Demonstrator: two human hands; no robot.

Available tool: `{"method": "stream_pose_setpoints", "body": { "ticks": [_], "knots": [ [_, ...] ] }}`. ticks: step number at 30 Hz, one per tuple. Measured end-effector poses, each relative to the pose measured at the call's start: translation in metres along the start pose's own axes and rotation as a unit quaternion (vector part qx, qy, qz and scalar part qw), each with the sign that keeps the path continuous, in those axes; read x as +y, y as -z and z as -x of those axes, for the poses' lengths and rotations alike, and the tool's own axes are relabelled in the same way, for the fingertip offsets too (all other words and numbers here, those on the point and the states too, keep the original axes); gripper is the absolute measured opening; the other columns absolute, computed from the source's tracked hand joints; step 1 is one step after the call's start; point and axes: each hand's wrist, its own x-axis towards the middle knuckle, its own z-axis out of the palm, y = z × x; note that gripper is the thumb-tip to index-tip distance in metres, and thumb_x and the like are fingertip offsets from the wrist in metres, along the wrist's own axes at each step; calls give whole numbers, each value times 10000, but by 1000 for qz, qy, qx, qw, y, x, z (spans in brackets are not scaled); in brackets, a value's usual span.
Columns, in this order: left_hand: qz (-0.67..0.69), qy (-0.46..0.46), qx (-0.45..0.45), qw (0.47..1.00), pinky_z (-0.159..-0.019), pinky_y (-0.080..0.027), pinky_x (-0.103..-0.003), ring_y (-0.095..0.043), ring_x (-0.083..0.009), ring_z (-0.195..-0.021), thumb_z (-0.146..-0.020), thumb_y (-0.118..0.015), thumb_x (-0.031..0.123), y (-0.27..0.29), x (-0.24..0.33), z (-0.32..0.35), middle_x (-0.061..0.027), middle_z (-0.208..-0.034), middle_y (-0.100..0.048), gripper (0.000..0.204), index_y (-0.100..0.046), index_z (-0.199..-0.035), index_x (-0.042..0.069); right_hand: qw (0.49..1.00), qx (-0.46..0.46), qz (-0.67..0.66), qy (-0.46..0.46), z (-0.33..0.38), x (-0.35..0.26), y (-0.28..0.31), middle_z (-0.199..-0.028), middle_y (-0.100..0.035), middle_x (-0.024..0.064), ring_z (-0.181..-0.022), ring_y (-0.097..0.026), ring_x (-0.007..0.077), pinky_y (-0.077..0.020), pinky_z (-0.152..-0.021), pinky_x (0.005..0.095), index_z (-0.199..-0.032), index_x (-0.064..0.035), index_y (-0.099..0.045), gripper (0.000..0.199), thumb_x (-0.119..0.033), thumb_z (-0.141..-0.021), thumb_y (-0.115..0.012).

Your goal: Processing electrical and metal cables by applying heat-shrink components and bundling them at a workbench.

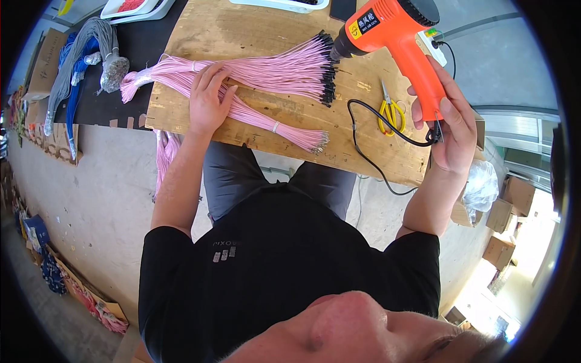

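Observation:
My right hand [457, 121] is wrapped round the lower handle of an orange heat gun [417, 75]. The gun's dark nozzle points left, close beside the black ends of a fanned-out pink wire bundle [266, 69]. My left hand [210, 100] lies on that bundle with its fingers laid over the wires and the thumb apart. A second, narrower pink wire bundle [254, 118], tied near its bare-looking tips, stretches below the first. At the left, a clear wrap gathers the pink wires together. A black cord runs from the gun's handle over the table edge.
Yellow-handled scissors [390, 112] lie right of the wires on the wooden table [181, 121]. Grey wire bundles [91, 45] and blue ones rest on a dark surface at left. More pink wires [166, 154] hang below the table. Cardboard boxes [499, 251] stand on the floor at right.

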Motion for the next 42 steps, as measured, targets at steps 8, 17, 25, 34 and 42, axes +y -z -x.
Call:
{"method": "stream_pose_setpoints", "body": {
  "ticks": [8,17,25,34,42],
  "knots": [
    [2,7,4,1000,-1130,-468,-470,-584,-366,-1308,-851,-806,110,0,-2,0,-112,-1381,-664,380,-720,-1219,69,1000,-4,7,-4,-9,-1,-6,-1163,-714,213,-817,-680,191,-544,-669,293,-1573,96,-431,660,-229,-1024,-602],
    [12,15,10,1000,-1137,-465,-474,-576,-368,-1320,-850,-805,113,0,-5,0,-116,-1381,-664,382,-721,-1220,64,1000,-11,12,-10,-16,-3,-12,-1162,-713,219,-816,-680,196,-543,-667,296,-1572,98,-429,653,-211,-1019,-589],
    [-1,-4,-23,1000,-1138,-460,-472,-569,-363,-1326,-838,-817,130,5,2,-3,-113,-1391,-654,428,-714,-1249,71,1000,2,26,-17,-18,-5,-13,-1158,-713,226,-817,-673,201,-534,-695,311,-1571,95,-436,653,-210,-1014,-587],
    [-54,-73,-132,987,-1212,-370,-510,-463,-369,-1454,-909,-787,424,-56,37,-47,-148,-1546,-540,702,-579,-1463,47,1000,12,14,-10,-17,-2,-11,-1156,-710,228,-816,-670,198,-532,-696,312,-1574,88,-438,658,-217,-1012,-595],
    [-112,-85,-200,970,-1204,-351,-510,-448,-333,-1432,-928,-693,608,-70,51,-44,-127,-1558,-492,917,-435,-1579,16,1000,7,26,-13,-11,-8,-10,-1164,-708,226,-813,-673,196,-535,-684,304,-1571,99,-433,668,-228,-1014,-601]
  ]
}}
